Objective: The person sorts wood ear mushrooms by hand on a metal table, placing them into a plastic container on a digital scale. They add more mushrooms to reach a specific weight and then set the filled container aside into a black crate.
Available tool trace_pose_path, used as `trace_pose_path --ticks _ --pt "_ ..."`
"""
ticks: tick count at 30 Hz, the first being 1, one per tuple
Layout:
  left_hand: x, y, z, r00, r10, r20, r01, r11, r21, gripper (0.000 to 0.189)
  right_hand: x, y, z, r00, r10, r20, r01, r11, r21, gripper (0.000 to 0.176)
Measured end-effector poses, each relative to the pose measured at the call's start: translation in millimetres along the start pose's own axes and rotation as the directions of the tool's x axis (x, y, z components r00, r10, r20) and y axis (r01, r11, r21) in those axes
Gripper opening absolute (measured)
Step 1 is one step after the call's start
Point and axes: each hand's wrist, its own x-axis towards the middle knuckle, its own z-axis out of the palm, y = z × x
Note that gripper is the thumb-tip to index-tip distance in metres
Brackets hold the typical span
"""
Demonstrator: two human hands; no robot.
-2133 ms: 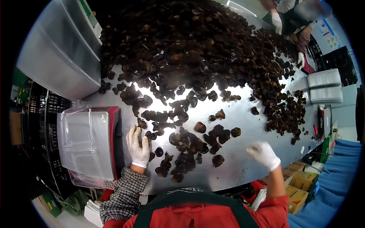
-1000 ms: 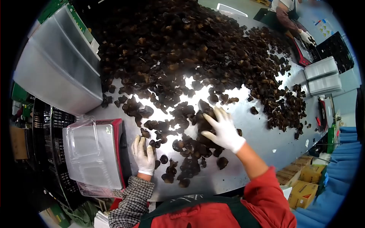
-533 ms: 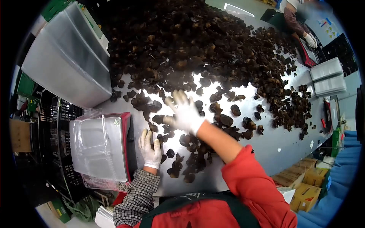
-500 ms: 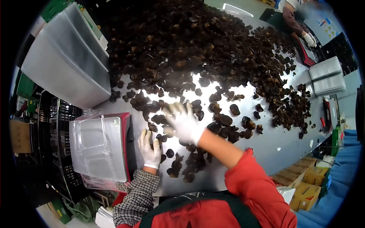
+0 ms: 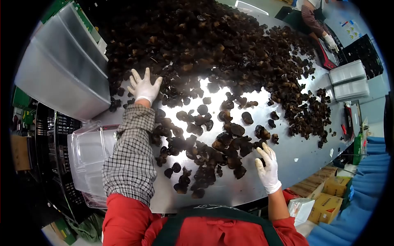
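Note:
My left hand (image 5: 145, 87), in a white glove, is stretched forward with its fingers spread over the near edge of the big heap of dark wood ear mushrooms (image 5: 184, 49). Nothing shows in its grasp. My right hand (image 5: 269, 170), gloved too, lies low at the right of a loose patch of wood ear mushrooms (image 5: 205, 153). Its fingers are extended, and the tips reach the patch's right end. Beside my left sleeve, a clear plastic clamshell box (image 5: 88, 151) rests on a red-edged scale, partly hidden by that arm.
Tall stacks of clear plastic containers (image 5: 61, 61) stand at the left of the metal table (image 5: 295, 164). Black crates (image 5: 61, 135) are beyond that edge. Across the table, a co-worker's gloved hand (image 5: 330, 42) is near another red scale (image 5: 326, 57). Cardboard boxes (image 5: 326, 207) sit lower right.
My left hand has moved forward from beside the scale to the heap. My right hand has swung back and right from the middle. The loose mushrooms in front have shifted closer together.

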Motion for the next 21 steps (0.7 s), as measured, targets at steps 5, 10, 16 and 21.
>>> trace_pose_path --ticks 5,10,16,21 --pt "-78.4 -4.6 21.5 0.948 0.318 0.02 -0.318 0.948 0.003 0.066 7.9 7.5 6.2 1.0 0.009 -0.026 -0.008 0.998 0.057 0.032" --pt "-230.9 -9.6 5.5 0.855 0.515 -0.067 -0.514 0.82 -0.252 0.06 99.2 -34.8 35.9 0.954 -0.301 0.007 0.299 0.951 0.077 0.04" --pt "-151.1 -33.2 -13.1 0.906 0.283 -0.316 -0.347 0.922 -0.17 0.06 236.7 -105.6 128.0 0.816 -0.571 0.091 0.575 0.818 -0.027 0.049" --pt "-117.2 -30.7 17.4 0.998 0.057 0.036 -0.057 0.998 0.001 0.078 289.1 -132.2 180.4 0.745 -0.623 0.24 0.665 0.726 -0.176 0.05"
